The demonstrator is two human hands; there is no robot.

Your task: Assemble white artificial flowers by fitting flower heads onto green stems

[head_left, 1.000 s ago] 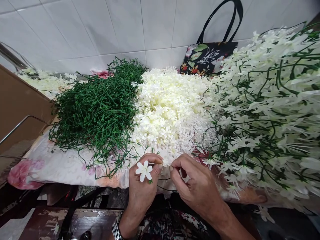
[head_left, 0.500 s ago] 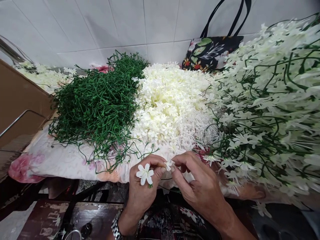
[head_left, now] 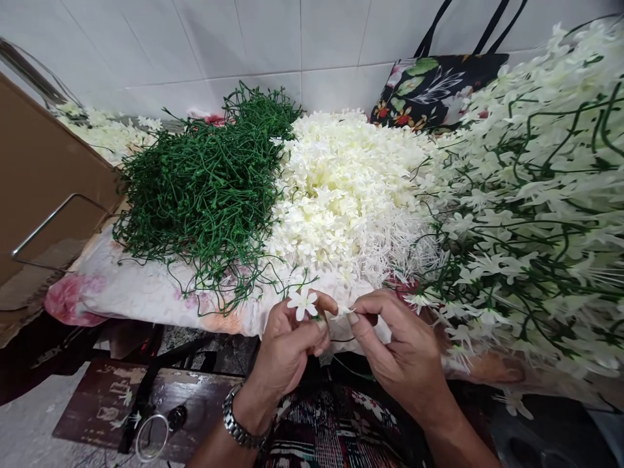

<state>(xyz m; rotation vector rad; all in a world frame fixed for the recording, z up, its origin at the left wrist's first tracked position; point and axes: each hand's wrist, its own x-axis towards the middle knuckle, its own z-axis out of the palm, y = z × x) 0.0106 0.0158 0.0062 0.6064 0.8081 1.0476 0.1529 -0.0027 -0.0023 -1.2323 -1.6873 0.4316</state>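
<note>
My left hand (head_left: 285, 348) is closed on a green artificial flower stem (head_left: 344, 340), most of which the fingers cover. A white artificial flower (head_left: 302, 303) stands out above that hand, by the index finger. My right hand (head_left: 402, 351) pinches a second small white flower (head_left: 343, 312) between thumb and index finger, close to the left fingertips. Whether this second flower touches the stem is hidden. Beyond the hands lie a heap of green stems (head_left: 205, 188) and, to its right, a pile of loose white flower heads (head_left: 336, 182).
On the right rises a big mass of stemmed white flowers (head_left: 546, 214). A black floral bag (head_left: 439, 91) leans on the tiled wall (head_left: 263, 39). At the left stands a cardboard box (head_left: 53, 143). Below the cloth (head_left: 141, 296) is a brown wooden surface (head_left: 195, 403) with a clear ring-like object (head_left: 152, 437).
My left hand has turned, bringing its flower up beside the index finger. The right hand still pinches the small flower, now drawn slightly away from the left fingertips. The whole view has shifted.
</note>
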